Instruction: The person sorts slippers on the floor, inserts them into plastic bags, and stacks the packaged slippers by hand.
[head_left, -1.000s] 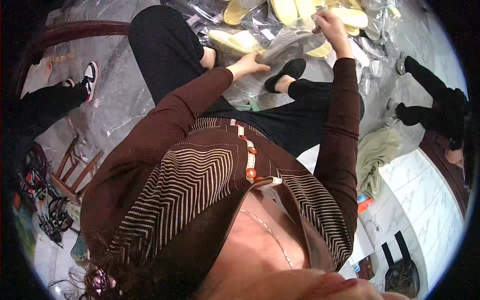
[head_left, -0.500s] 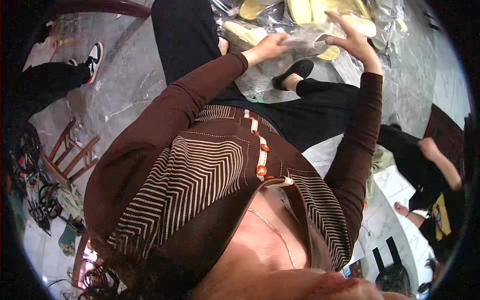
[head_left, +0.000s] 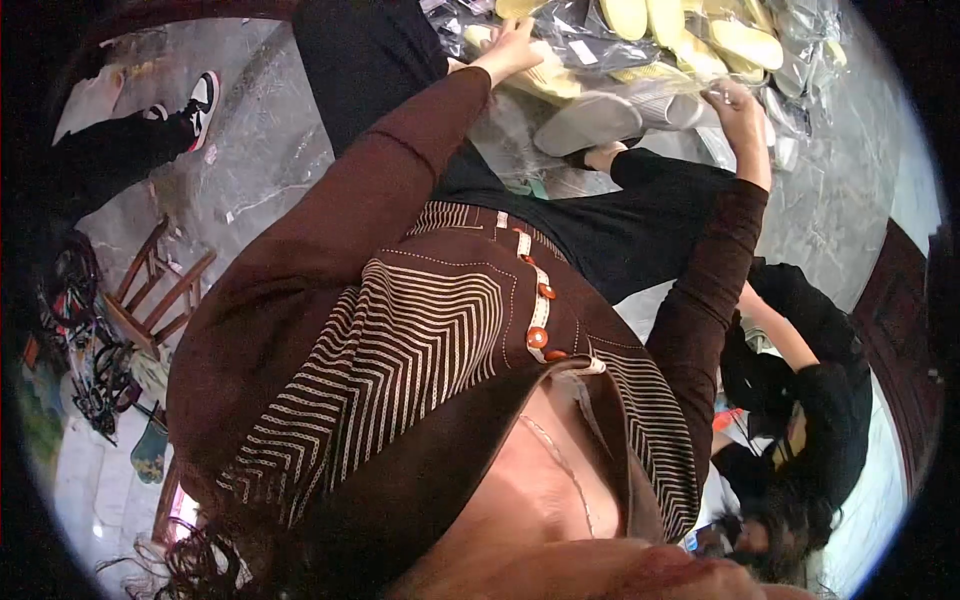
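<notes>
My right hand (head_left: 738, 108) is closed, pinching the edge of a clear plastic bag (head_left: 700, 88). Pale grey-white slippers (head_left: 588, 122) lie by the bag, just below the yellow ones; whether they are inside it is hard to make out. My left hand (head_left: 510, 52) is over a pair of yellow slippers (head_left: 545, 78) at the left of the pile. Its fingers look stretched out and apart, touching or just above the slippers. Further yellow slippers (head_left: 665, 22) in clear wrapping lie beyond both hands.
Clear plastic sheeting covers the grey floor (head_left: 260, 120). A person's sneaker (head_left: 203, 108) shows at left, above a small wooden stool (head_left: 155, 290). Another person in black (head_left: 830, 400) bends close to my right arm. My black-trousered leg (head_left: 660, 220) crosses below the slippers.
My left hand has let go of the clear bag and moved up and left to the yellow slippers. My right hand has lowered and closed on the bag. Grey-white slippers now show plainly.
</notes>
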